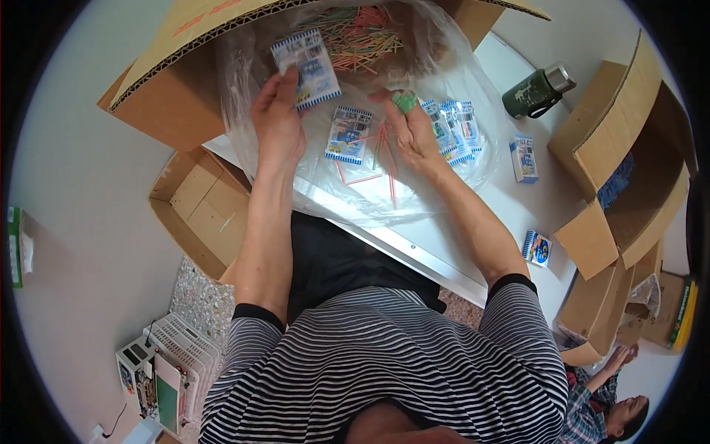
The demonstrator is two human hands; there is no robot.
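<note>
And now, pinched in the left fingers (pixel 288 81) by its lower left edge: a blue-and-white packet (pixel 318 68), lying mostly ahead and right of them. Right fingers (pixel 399 121) curled, with a small green piece (pixel 404 101) at their tips; gripped or worn, cannot tell. Best to pinch lightly, keep the packet flat and handle the loose sticks (pixel 392 186), just below the right fingers, without snapping any. Long axis running away past the left fingers, far end tipped left; printed face up. Another packet (pixel 348 135) between both sets of fingers, far end leaning right.
</note>
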